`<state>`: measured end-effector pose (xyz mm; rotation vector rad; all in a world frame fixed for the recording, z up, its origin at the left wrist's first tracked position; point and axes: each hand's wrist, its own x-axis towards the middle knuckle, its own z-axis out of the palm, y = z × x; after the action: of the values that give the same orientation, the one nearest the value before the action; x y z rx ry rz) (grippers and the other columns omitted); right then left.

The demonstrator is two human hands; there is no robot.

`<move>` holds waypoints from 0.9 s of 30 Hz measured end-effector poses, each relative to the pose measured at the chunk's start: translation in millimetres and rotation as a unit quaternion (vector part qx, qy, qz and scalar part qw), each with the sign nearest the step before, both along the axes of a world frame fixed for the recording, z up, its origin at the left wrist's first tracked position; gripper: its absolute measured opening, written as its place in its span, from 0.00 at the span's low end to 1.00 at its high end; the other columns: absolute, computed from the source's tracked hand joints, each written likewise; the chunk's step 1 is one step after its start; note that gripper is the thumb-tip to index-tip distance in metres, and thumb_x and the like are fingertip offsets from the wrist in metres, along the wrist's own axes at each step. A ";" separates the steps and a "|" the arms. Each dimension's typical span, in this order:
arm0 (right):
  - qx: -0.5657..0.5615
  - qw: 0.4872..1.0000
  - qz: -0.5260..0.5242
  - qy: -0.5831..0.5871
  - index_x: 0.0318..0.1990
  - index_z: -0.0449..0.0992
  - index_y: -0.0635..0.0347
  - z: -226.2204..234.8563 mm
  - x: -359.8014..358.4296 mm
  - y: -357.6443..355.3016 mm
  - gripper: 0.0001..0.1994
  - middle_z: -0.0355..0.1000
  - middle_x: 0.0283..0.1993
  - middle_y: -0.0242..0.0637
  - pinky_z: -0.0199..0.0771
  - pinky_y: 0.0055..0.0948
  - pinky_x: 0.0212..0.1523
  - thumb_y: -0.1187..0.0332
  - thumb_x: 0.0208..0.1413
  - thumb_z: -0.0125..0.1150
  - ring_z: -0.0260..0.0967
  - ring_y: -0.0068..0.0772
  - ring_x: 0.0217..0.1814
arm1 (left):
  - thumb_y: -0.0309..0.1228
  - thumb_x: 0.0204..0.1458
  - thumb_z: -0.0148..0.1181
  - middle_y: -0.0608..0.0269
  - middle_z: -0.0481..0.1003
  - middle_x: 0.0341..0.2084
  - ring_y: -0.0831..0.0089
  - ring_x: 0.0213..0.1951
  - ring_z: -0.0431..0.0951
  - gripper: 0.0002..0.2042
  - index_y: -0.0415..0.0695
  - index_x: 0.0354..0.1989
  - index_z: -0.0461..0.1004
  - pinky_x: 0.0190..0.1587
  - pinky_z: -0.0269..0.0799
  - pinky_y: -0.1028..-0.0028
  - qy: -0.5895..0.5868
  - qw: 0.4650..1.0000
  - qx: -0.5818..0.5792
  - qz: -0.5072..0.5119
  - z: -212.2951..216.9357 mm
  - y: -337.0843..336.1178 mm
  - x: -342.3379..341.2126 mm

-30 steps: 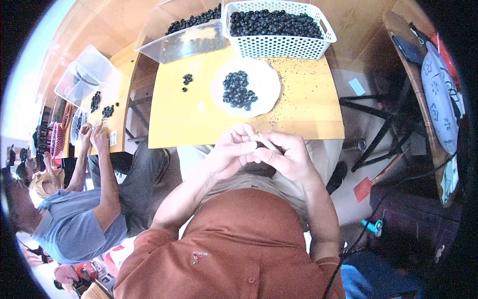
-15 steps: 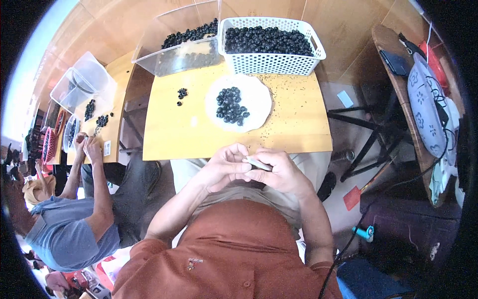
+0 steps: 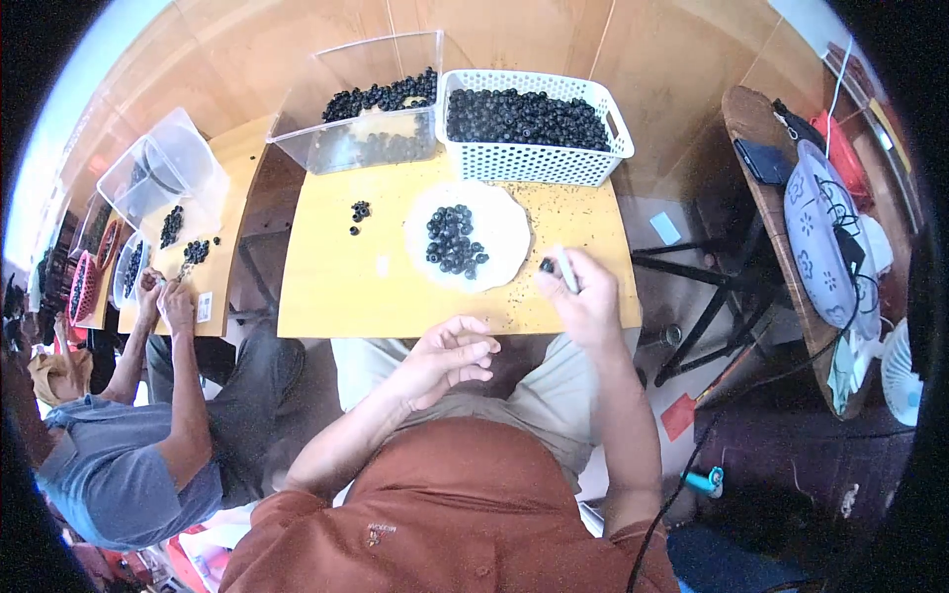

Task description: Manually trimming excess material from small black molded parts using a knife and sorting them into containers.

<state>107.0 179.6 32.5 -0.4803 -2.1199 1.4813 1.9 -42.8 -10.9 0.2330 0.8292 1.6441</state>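
My right hand (image 3: 590, 301) is over the front right of the wooden table (image 3: 326, 277), closed round a pale stick-like tool (image 3: 565, 269). A small black round part (image 3: 547, 265) shows at its fingertips. In front of the table edge, my left hand (image 3: 450, 364) has its fingers loosely curled and apart, with nothing visible in them. On a white scalloped plate (image 3: 509, 222) lies a heap of black round parts (image 3: 452, 237), some with a hole in the middle. A few more black parts (image 3: 359, 211) sit left of the plate.
At the back stand a clear plastic bin (image 3: 371, 148) and a white perforated basket (image 3: 534, 163), both holding black parts. Dark crumbs (image 3: 578, 212) are scattered right of the plate. Left, another person's hands (image 3: 168, 296) work at a second table. A purple patterned tray (image 3: 811, 237) stands right.
My hands have come apart. The right one has moved up and right over the table with the pale tool and a black part; the left stays near the edge, its fingers loosened.
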 end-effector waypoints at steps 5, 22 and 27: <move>0.142 0.965 -0.208 0.069 0.43 0.79 0.66 51.1 -56.9 63.0 0.13 0.76 0.29 0.39 0.73 0.31 0.34 0.66 0.54 0.68 0.73 0.26 0.30 | 0.22 0.60 0.60 0.59 0.78 0.41 0.74 0.39 0.81 0.08 0.42 0.46 0.73 0.43 0.84 0.72 -0.001 1.000 -0.010 0.016 -11.1 -4.7 10.0; 0.269 0.937 -0.200 -0.093 0.48 0.80 0.62 -27.0 -44.0 72.8 0.15 0.78 0.42 0.48 0.74 0.43 0.47 0.63 0.58 0.61 0.77 0.50 0.45 | 0.21 0.57 0.64 0.70 0.76 0.31 0.85 0.33 0.74 0.05 0.39 0.39 0.75 0.38 0.72 0.82 0.261 0.961 -0.058 0.077 -18.5 -17.2 0.0; 0.316 0.925 -0.177 -0.116 0.50 0.78 0.58 -57.5 -31.4 53.9 0.15 0.77 0.44 0.44 0.74 0.44 0.45 0.62 0.60 0.60 0.76 0.50 0.44 | 0.22 0.56 0.66 0.69 0.76 0.30 0.87 0.34 0.74 0.05 0.39 0.37 0.76 0.36 0.72 0.81 0.502 0.847 -0.124 0.122 -2.7 -12.0 -16.9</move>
<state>75.6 233.5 -25.0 -0.7580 -2.3708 0.5123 -15.0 -54.8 -13.6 0.8770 1.9120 1.5738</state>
